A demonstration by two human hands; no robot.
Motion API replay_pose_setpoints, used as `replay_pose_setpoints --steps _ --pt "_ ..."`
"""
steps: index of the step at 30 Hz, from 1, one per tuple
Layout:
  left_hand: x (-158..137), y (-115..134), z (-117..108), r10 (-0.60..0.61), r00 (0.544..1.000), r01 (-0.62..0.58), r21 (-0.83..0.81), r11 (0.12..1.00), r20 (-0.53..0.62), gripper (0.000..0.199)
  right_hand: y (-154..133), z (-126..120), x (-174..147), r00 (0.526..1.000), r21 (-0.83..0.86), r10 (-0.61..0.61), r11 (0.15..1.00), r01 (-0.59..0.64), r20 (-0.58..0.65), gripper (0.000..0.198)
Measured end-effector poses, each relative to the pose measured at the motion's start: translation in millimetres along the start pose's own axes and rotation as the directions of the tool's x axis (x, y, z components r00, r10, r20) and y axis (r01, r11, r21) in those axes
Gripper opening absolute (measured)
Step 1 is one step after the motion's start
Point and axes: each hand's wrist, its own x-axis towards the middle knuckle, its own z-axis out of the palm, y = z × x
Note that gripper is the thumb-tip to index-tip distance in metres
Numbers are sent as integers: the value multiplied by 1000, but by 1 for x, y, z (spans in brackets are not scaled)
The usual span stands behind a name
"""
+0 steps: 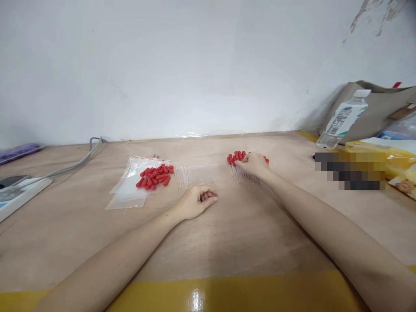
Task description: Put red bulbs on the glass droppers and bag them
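My left hand (196,202) rests on the table with its fingers loosely curled and nothing visible in them. Just beyond it lies a row of thin clear glass tubes (196,174), side by side. To their left is a loose pile of red rubber bulbs (155,177) on clear plastic zip bags (126,197). My right hand (255,164) is closed, thumb against fingers, over a row of glass droppers with red bulbs (239,155). It seems to pinch one dropper, though the hand hides most of it. Some red bulbs show on both sides of the hand.
A plastic bottle (346,119) leans against a grey bag (380,106) at the back right, near a yellow package (398,154). Grey cables (76,165) run to a white power strip (24,195) at left. Yellow tape (169,294) covers the table's front edge. A wall stands behind.
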Motion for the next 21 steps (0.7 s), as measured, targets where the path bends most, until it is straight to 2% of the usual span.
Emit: replay_pose_setpoints --steps 5,10,16,19,21 --pt "0 1 0 1 1000 -1 -5 1000 -5 21 -20 -5 -13 999 -30 -26 999 26 -20 33" --pt "0 1 1 21 1000 -21 -8 1000 -1 19 -51 9 -24 991 -68 -112 991 118 78 21" --pt "1 -1 1 35 999 -35 -5 999 12 19 -66 23 -17 979 -199 -62 975 101 193 21" --pt "0 -1 1 38 999 -38 -3 999 1 20 -69 24 -14 980 -233 -50 968 96 195 22" --pt "-1 0 2 44 998 -44 9 999 -45 21 -70 24 -17 981 -255 -61 961 108 185 21"
